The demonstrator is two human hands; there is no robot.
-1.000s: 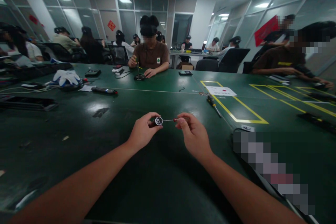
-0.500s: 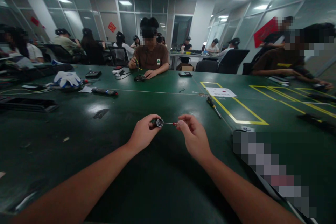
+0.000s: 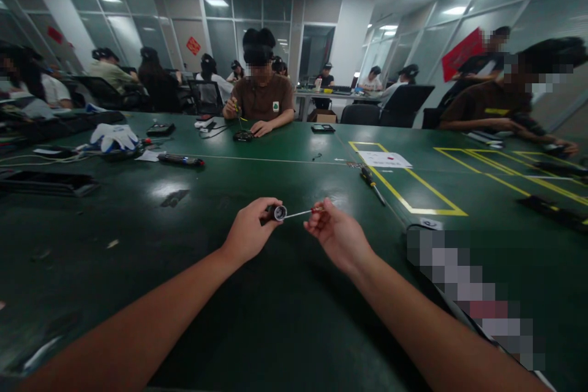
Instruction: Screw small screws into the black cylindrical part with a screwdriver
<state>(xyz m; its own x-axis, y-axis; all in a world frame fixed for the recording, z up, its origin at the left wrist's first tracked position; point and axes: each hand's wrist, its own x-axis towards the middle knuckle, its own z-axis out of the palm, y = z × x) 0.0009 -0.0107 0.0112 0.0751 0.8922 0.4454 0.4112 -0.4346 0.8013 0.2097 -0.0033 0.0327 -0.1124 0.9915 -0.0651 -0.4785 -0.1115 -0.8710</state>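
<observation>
My left hand (image 3: 250,229) is closed around a small dark cylindrical part (image 3: 279,213), whose pale round rim and hollow end face me. In my right hand (image 3: 342,236), a thin screwdriver (image 3: 298,215) is pinched near its red end, with the fingers partly curled. Its slim metal shaft runs left to the rim of the cylinder; whether the tip is inside or only touching the edge I cannot tell. Both hands are held above the green table (image 3: 257,318). Beyond my right hand lies a larger yellow-and-black screwdriver (image 3: 373,185).
Yellow tape (image 3: 441,208) and a white paper sheet (image 3: 384,160) mark the table on the right. White gloves (image 3: 114,137), a dark pen-shaped tool (image 3: 180,160) and a black tray (image 3: 48,184) lie left. Across the table a person (image 3: 260,95) works on a small black device (image 3: 242,135).
My right hand has turned, with its fingers now more spread and the screwdriver's red end raised slightly to the right. My left hand and the cylinder have hardly moved.
</observation>
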